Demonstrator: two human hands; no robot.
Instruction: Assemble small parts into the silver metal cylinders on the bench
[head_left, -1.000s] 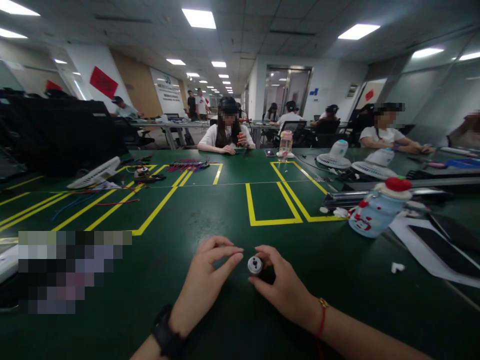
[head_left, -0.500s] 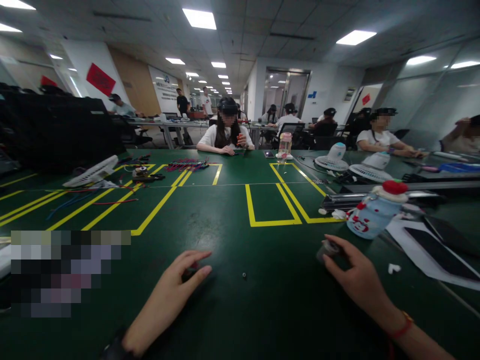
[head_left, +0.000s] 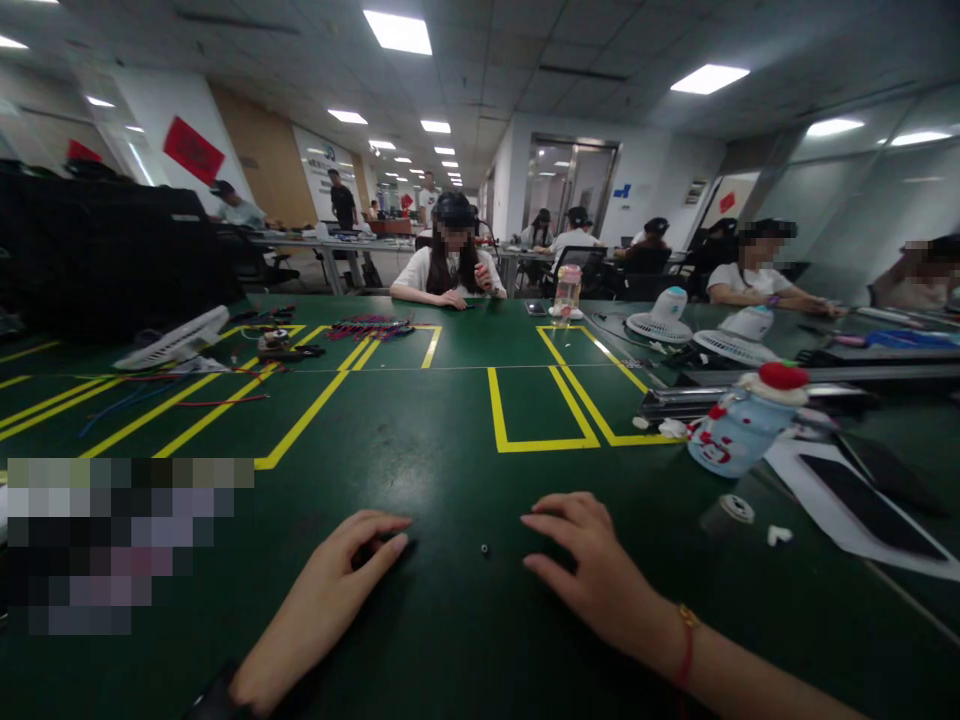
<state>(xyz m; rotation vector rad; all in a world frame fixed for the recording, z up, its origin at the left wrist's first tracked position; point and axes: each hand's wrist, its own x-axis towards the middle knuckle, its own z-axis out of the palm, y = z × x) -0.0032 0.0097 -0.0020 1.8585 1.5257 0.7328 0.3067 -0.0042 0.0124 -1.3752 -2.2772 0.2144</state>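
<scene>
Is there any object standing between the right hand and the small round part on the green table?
Nothing visible stands between the right hand and the small round part; only green tabletop shows there. The metal cylinder is to the right of this hand, out of the way.

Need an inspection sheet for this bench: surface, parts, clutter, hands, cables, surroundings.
Surface: green table with yellow tape.
Job's things: small ring between left hand and right hand; metal cylinder beyond the right hand, to its right.
Clutter: blue bottle, white fan, white scrap, all on the right.
Hands: left curled, contents unclear; right open, nothing seen in it.
Cables: red wire and wire bundle on the left.
Surroundings: person seated opposite; others behind.
</scene>
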